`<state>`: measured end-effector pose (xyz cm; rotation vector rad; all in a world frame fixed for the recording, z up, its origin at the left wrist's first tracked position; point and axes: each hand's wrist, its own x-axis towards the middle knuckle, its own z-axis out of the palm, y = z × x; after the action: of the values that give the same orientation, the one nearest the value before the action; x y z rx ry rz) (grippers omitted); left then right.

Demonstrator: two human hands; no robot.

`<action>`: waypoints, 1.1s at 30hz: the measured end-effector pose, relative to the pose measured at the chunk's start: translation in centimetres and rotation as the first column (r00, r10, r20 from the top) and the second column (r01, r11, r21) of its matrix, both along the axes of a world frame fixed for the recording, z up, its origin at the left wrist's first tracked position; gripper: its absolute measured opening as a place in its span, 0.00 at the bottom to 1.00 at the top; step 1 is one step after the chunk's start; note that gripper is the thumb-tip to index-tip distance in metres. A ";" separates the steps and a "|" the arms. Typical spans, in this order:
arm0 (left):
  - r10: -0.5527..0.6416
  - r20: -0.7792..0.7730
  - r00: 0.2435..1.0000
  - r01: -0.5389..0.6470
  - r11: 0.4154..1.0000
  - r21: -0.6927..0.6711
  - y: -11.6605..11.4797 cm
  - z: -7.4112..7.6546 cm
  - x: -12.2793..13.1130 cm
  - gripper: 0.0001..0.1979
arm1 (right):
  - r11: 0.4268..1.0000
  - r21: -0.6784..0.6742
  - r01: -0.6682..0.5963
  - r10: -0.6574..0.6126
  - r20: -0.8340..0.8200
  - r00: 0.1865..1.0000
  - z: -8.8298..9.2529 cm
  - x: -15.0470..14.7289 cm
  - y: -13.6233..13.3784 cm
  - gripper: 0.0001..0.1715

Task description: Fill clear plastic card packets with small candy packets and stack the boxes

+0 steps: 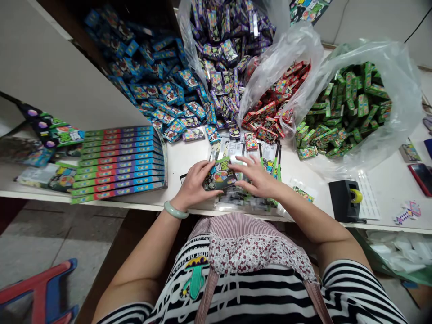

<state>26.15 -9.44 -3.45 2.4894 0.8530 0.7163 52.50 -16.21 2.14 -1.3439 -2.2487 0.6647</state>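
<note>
White table (189, 157): left hand (192, 184) grips colourful green-topped packet (220, 174).

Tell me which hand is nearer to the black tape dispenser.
Right. The right hand rests on the packets at the table's middle, with the tape dispenser off to its right; the left hand lies farther away, beyond the right hand.

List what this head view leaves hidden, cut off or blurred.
- Pack front: partly covered by left hand and right hand.
- Sleeves under the hands: motion-blurred.
- Phone: cut by the right edge.
- Print on blue boxes: too small.
</note>
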 end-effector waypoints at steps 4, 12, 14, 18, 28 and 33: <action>0.050 0.030 0.998 -0.050 0.999 -0.014 0.0 0.1 -0.5 0.46 | 0.992 -0.067 0.104 -0.115 -0.199 0.973 -1.3 0.4 3.6 0.19; 0.166 0.018 0.986 -0.166 0.986 -0.014 0.3 -0.2 -2.0 0.47 | 0.820 0.189 0.541 -0.567 0.129 0.814 -2.0 1.5 18.3 0.20; 0.177 0.022 0.984 -0.177 0.984 -0.016 0.3 -0.3 -2.0 0.47 | 0.776 0.178 0.605 -0.631 0.204 0.749 -1.4 1.0 20.8 0.25; 0.198 0.025 0.980 -0.197 0.980 -0.023 0.4 -0.4 -2.3 0.46 | 0.703 -0.011 0.711 -0.706 0.118 0.699 -1.7 1.3 22.8 0.21; 0.199 0.056 0.978 -0.199 0.980 -0.008 1.0 -0.4 -2.8 0.46 | 0.748 -0.528 0.402 -0.661 -0.535 0.527 -3.2 4.5 14.0 0.21; 0.200 0.040 0.979 -0.199 0.980 -0.021 0.9 -0.4 -3.0 0.45 | 0.803 -0.498 0.327 -0.580 -0.528 0.620 -3.3 5.2 9.7 0.21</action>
<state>23.14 -8.56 -3.81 2.3876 1.0999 0.8212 57.69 -6.51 -1.18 -1.4610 -1.1653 1.1671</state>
